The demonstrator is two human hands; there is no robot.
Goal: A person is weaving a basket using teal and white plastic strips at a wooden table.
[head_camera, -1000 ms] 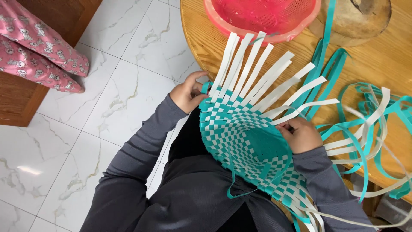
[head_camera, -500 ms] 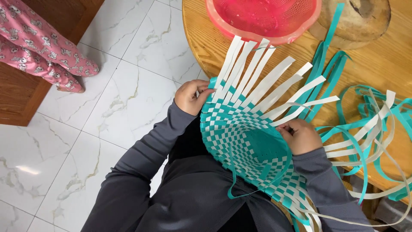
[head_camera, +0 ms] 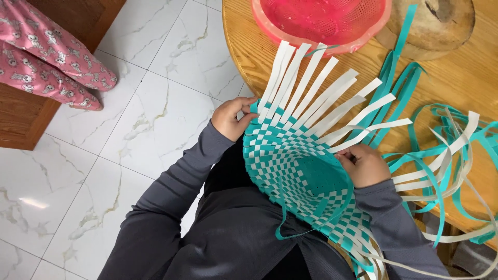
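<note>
Both hands grip the half-woven teal-and-white plastic strip basket (head_camera: 306,171) at the round wooden counter's (head_camera: 482,78) edge — left hand (head_camera: 233,118) pinching its rim, right hand (head_camera: 365,166) clasping white strips.

The fingertips of the left hand (head_camera: 231,118) vanish behind the rim of the half-woven teal-and-white basket (head_camera: 298,171), so their hold there cannot be read. The right hand (head_camera: 365,166) shows only its back; its fingers are tucked under the white strips (head_camera: 332,103). At 12 o'clock the pink colander (head_camera: 321,21) is cut by the top edge, as is the round wooden board (head_camera: 441,23). At 10 o'clock only another person's pink patterned legs (head_camera: 52,62) enter the view. The basket's lower part runs off the bottom edge.
</note>
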